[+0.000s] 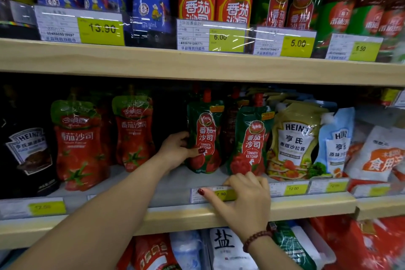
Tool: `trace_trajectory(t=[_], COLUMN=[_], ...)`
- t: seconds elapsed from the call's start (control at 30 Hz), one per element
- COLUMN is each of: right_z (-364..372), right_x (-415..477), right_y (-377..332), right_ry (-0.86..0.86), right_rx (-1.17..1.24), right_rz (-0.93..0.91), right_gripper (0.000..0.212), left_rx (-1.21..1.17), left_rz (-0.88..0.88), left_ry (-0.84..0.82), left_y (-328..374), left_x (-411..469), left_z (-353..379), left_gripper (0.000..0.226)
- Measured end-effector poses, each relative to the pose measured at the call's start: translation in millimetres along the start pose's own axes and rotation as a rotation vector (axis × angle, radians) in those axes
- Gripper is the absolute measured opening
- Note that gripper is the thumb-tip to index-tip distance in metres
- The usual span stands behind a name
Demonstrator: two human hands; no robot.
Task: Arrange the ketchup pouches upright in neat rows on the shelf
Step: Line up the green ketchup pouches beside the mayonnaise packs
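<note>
Two green-and-red tomato ketchup pouches with red caps stand upright on the middle shelf (pixel 175 184). My left hand (pixel 177 151) grips the left pouch (pixel 206 136) by its left edge, thumb across the front. The right pouch (pixel 249 144) stands beside it, leaning slightly. My right hand (pixel 243 199) rests on the shelf's front lip over a price tag (pixel 219 194), fingertips touching the base of the right pouch, holding nothing. More pouches stand behind these two, mostly hidden.
Two red tomato pouches (pixel 81 147) and a dark Heinz pouch (pixel 28 151) stand to the left, with a gap between them and my left hand. Yellow (pixel 295 138) and blue (pixel 335 142) Heinz pouches crowd the right. Bottles fill the upper shelf (pixel 197 66).
</note>
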State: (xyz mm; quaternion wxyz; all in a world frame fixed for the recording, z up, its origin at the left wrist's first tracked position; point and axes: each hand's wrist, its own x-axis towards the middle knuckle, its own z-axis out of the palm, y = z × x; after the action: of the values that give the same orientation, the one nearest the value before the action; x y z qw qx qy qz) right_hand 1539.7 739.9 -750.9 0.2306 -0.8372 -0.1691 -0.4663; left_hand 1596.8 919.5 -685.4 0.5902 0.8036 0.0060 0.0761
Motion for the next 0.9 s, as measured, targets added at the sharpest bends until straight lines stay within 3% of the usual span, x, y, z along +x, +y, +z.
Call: trace_trajectory(t=[0.27,0.57,0.73,0.9], right_z=[-1,-16,-39,-74], right_x=[-1,8,13,6], right_y=[0,-3,7,23], right_ry=[-0.016,-0.190,-0.400,-0.324], right_rx=[-0.009,0.021,0.294,0.446], right_rz=[-0.006,0.046,0.050,0.068], right_gripper=[0.053,0.052,0.035,0.019], left_rx=[0.095,0.182,0.232,0.278], left_rz=[-0.027,0.042,0.110,0.161], left_ry=[0.050,0.101,0.075,0.200], left_y=[5,20,19,13], left_x=[-9,-63,-89,-104], left_z=[-4,-11,4,35], left_gripper=[0.070,0.051,0.038,0.032])
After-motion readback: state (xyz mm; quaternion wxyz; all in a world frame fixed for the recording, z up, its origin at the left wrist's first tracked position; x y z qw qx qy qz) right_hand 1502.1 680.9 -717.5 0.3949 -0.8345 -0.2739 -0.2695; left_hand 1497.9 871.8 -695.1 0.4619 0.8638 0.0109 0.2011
